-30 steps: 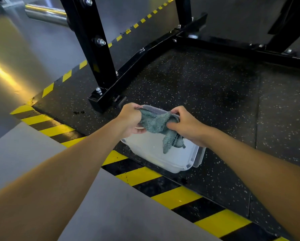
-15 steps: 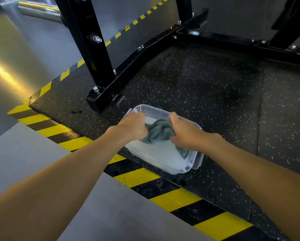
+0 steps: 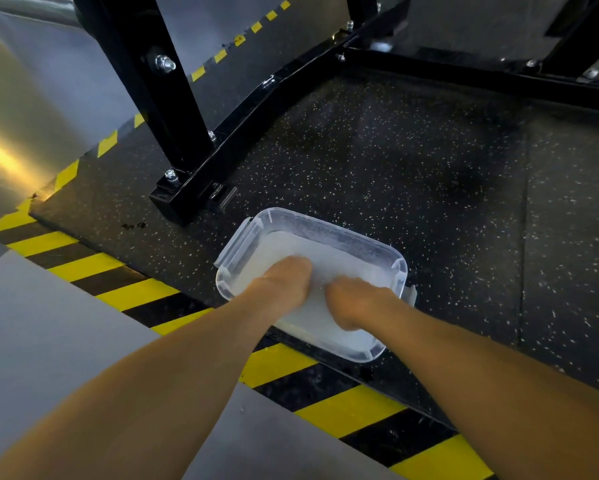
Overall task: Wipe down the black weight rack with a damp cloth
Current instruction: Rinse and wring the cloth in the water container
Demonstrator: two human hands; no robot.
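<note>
Reaching down into the clear tub (image 3: 377, 249) on the speckled floor mat (image 3: 412, 161), we have both hands in its cloudy water, left hand (image 3: 284, 277) and right hand (image 3: 355, 301) side by side. The cloth is hidden under them, so we cannot tell whether our fingers are closed on it. The black weight rack (image 3: 187, 143) stands just beyond the tub, up and to the left, its base rail running away from us; our left hand is nearer.
</note>
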